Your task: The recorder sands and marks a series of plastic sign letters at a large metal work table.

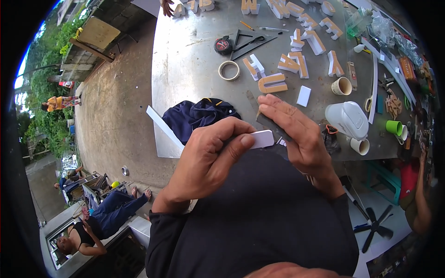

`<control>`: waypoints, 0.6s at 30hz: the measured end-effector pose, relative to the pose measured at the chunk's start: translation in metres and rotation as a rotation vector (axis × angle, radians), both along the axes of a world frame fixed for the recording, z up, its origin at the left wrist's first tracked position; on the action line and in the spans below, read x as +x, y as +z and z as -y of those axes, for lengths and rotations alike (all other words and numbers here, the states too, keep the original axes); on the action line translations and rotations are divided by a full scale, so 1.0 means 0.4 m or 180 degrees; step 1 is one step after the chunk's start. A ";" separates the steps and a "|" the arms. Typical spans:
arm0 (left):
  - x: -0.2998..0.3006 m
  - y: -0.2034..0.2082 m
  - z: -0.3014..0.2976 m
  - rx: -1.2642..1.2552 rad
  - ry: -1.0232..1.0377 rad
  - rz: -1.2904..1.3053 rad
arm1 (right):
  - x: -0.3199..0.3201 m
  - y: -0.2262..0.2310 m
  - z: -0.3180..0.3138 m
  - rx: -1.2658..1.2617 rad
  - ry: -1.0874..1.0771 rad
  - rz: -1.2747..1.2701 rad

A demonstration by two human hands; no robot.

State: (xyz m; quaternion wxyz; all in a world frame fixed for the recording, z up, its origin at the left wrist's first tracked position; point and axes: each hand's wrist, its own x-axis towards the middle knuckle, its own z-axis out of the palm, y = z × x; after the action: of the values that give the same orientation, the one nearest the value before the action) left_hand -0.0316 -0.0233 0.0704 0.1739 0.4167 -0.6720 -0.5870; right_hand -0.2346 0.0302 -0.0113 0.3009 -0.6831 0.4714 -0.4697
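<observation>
My left hand (208, 155) is closed, its thumb and fingers pinching a small white flat piece (263, 139) with rounded corners in front of my chest. Just to the right, the fingers of my right hand (301, 132) press together over a dark flat block (269, 124), which looks like a sanding block. The block is close to the end of the white piece; whether they touch I cannot tell. Beyond my hands, a small white rectangle (303, 96) lies on the metal table (194, 60). Several tan-faced letter blocks with white sides, one U-shaped block (273, 83) nearest, are spread past it.
Dark blue cloth (199, 116) and a white strip (164, 127) lie left. Farther off are a tape roll (229, 70), tape measure (223, 45) and set square (252, 46). Cups and a white plastic container (346, 119) stand right. Another person's hand (167, 7) shows at the far edge.
</observation>
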 end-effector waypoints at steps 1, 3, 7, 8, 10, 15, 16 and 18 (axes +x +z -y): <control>-0.001 -0.002 0.000 -0.0004 -0.0018 0.0001 | -0.017 -0.058 0.018 0.0245 -0.0167 -0.0275; 0.003 -0.012 0.002 0.0152 0.0375 -0.0162 | -0.033 -0.084 0.014 0.0300 -0.0416 0.0084; 0.004 -0.063 0.002 -0.1184 0.0199 -0.0264 | -0.036 -0.033 -0.019 0.0250 -0.0818 0.0477; -0.005 -0.065 0.002 -0.1189 0.0196 -0.0270 | -0.035 -0.022 -0.016 0.0024 -0.0879 0.0390; -0.026 -0.070 -0.001 -0.1641 0.0266 0.0120 | -0.028 -0.009 -0.011 -0.0213 -0.0938 0.0109; -0.048 -0.091 -0.017 0.0465 0.0864 -0.0855 | 0.034 0.046 -0.009 -0.1067 -0.0950 -0.0524; -0.049 -0.082 -0.022 0.0458 0.0862 -0.0876 | 0.042 0.032 0.005 -0.1080 -0.0947 -0.0541; -0.047 -0.074 -0.029 0.0545 0.0805 -0.0785 | 0.054 -0.038 0.049 -0.1346 -0.0812 -0.0812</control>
State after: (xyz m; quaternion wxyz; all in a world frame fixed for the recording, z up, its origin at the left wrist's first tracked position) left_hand -0.0506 -0.0116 0.0408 0.2912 0.4359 -0.5355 -0.6621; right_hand -0.2131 0.0107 -0.0265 0.0283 -0.7195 0.4791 -0.5019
